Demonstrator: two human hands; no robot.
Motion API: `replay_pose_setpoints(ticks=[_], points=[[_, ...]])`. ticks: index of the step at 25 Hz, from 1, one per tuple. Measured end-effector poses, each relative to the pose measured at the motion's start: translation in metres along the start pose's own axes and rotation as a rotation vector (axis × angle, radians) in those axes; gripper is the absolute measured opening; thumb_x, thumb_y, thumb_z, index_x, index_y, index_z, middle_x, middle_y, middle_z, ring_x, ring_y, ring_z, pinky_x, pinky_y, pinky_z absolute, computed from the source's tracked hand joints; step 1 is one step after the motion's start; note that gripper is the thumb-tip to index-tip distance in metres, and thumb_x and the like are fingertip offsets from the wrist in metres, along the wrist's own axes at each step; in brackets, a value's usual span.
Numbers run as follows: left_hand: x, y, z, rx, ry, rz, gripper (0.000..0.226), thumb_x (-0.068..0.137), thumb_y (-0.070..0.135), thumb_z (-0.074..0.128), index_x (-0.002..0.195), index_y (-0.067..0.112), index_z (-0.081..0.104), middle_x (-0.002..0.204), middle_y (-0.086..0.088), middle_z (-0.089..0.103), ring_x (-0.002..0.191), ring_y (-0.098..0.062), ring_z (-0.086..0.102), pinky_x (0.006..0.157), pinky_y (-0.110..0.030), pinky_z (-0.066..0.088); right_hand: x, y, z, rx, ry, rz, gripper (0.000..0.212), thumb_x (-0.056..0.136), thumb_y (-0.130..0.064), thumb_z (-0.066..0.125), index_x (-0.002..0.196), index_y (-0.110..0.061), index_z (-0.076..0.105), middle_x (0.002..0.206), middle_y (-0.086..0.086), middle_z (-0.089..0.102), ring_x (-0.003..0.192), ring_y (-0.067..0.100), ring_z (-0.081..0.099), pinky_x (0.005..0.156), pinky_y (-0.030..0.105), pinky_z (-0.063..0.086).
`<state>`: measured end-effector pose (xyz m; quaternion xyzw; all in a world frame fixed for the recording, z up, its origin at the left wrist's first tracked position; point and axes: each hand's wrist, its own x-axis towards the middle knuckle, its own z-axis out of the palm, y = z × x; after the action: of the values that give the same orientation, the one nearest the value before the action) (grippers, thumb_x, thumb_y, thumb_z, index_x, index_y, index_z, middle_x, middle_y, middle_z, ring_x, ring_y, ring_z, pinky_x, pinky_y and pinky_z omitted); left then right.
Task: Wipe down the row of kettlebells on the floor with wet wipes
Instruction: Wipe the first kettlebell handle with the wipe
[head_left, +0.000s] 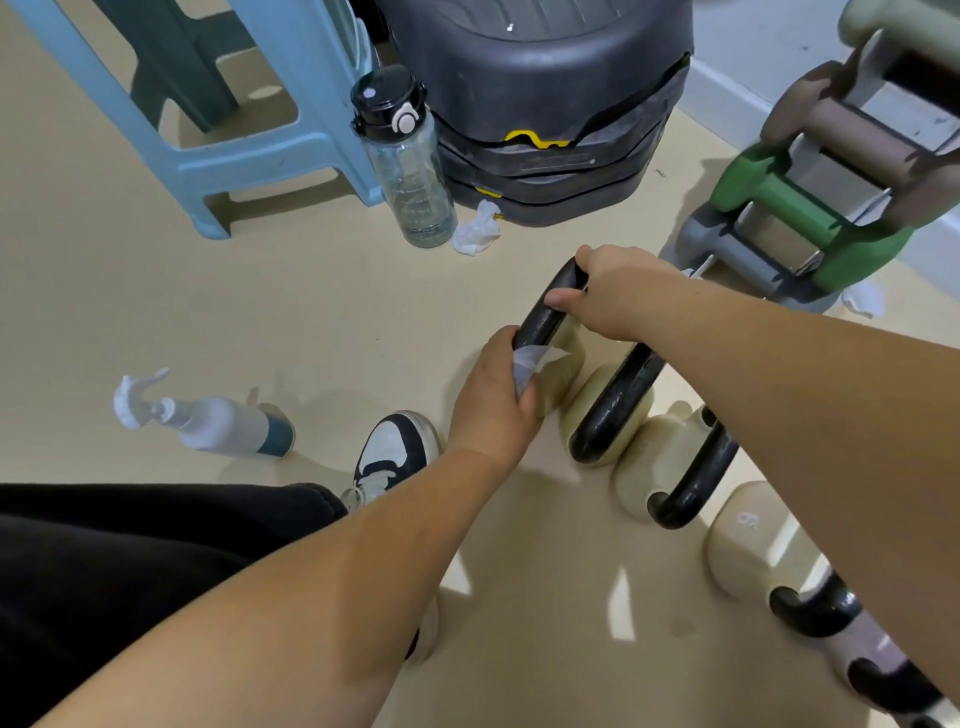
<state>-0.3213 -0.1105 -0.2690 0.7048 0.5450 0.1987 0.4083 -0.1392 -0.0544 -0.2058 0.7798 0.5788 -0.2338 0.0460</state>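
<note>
Several cream kettlebells with black handles stand in a row on the beige floor, running from centre to lower right. At the far end of the row, my right hand (613, 296) grips the top of the first kettlebell's black handle (545, 306). My left hand (493, 400) presses a crumpled wet wipe (532, 361) against that kettlebell's handle base and cream body (563, 371). The second kettlebell (608, 410) and third kettlebell (654, 467) stand just behind, partly hidden by my right forearm.
A spray bottle (208, 421) lies on the floor at left. A clear water bottle (410, 166) and a used wipe (478, 234) sit by stacked black step platforms (545, 130). A blue stool (208, 104) stands at upper left. A dumbbell rack (821, 208) is at right. My shoe (395, 452) is near the kettlebells.
</note>
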Motion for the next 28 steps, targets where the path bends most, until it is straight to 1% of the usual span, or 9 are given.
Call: replay_pose_setpoints(ticks=[3,5,8,12,15,18,21,24,28], points=[[0.001,0.009,-0.020,0.133,-0.088,0.016,0.046,0.102,0.038,0.053,0.142,0.020,0.044,0.124,-0.002,0.064,0.108,-0.023,0.061,0.090,-0.036,0.050,-0.004,0.001,-0.004,0.004,-0.022,-0.004,0.045,0.092,-0.061,0.044,0.106,-0.018,0.045,0.110,0.008,0.056,0.096,0.029,0.050,0.075,0.038,0.040],[0.009,0.020,-0.041,0.186,0.014,0.012,0.033,0.104,0.040,0.047,0.126,0.015,0.050,0.105,-0.006,0.067,0.096,-0.031,0.062,0.077,-0.038,0.048,-0.006,0.003,-0.005,0.021,-0.044,-0.027,0.044,0.098,-0.052,0.038,0.120,-0.015,0.046,0.123,0.012,0.057,0.108,0.033,0.052,0.078,0.038,0.039],[0.036,0.046,-0.066,0.127,0.254,-0.029,0.022,0.098,0.035,0.055,0.088,0.018,0.046,0.079,0.006,0.050,0.078,-0.024,0.050,0.062,-0.033,0.033,-0.012,0.005,-0.011,0.026,-0.115,-0.052,0.052,0.103,-0.040,0.029,0.148,-0.015,0.026,0.141,0.014,0.049,0.123,0.034,0.048,0.091,0.041,0.043],[0.074,0.077,-0.077,0.235,0.384,0.217,0.038,0.091,0.035,0.063,0.070,0.025,0.034,0.075,0.009,0.039,0.079,-0.020,0.041,0.065,-0.029,0.028,-0.013,0.009,-0.008,0.032,-0.119,-0.076,0.050,0.103,-0.035,0.029,0.150,-0.017,0.022,0.142,0.012,0.048,0.125,0.034,0.048,0.103,0.047,0.042],[0.068,0.074,-0.062,0.425,0.192,0.469,0.032,0.091,0.034,0.064,0.073,0.026,0.039,0.082,0.007,0.043,0.080,-0.021,0.044,0.068,-0.034,0.040,-0.011,0.011,-0.011,0.056,-0.106,-0.080,0.043,0.102,-0.030,0.032,0.143,-0.018,0.033,0.137,0.012,0.052,0.121,0.034,0.049,0.101,0.046,0.043],[0.037,0.043,-0.042,0.646,-0.131,0.497,0.028,0.091,0.043,0.063,0.079,0.018,0.059,0.099,0.002,0.047,0.084,-0.024,0.050,0.066,-0.037,0.050,-0.012,0.012,-0.017,0.055,-0.121,-0.079,0.043,0.103,-0.023,0.032,0.145,-0.015,0.035,0.142,0.014,0.047,0.126,0.035,0.046,0.104,0.045,0.041],[0.030,0.042,-0.044,0.572,-0.025,0.540,0.038,0.101,0.044,0.049,0.079,0.017,0.065,0.101,0.003,0.054,0.079,-0.022,0.054,0.066,-0.033,0.044,-0.011,0.011,-0.017,0.045,-0.115,-0.074,0.044,0.101,-0.019,0.035,0.145,-0.014,0.036,0.142,0.015,0.048,0.125,0.035,0.047,0.103,0.044,0.043],[0.039,0.049,-0.047,0.502,-0.047,0.281,0.029,0.106,0.041,0.038,0.099,0.021,0.058,0.083,0.002,0.061,0.078,-0.028,0.059,0.065,-0.037,0.046,-0.012,0.008,-0.015,0.021,-0.110,-0.059,0.047,0.098,-0.016,0.037,0.145,-0.015,0.034,0.138,0.012,0.050,0.119,0.032,0.050,0.098,0.042,0.047],[0.060,0.046,-0.043,0.640,-0.018,0.283,0.038,0.092,0.051,0.056,0.117,0.023,0.063,0.099,0.000,0.065,0.094,-0.024,0.059,0.073,-0.036,0.051,-0.013,0.007,-0.013,0.034,-0.103,-0.043,0.047,0.098,-0.016,0.037,0.145,-0.016,0.034,0.138,0.013,0.051,0.119,0.033,0.051,0.099,0.043,0.047]])
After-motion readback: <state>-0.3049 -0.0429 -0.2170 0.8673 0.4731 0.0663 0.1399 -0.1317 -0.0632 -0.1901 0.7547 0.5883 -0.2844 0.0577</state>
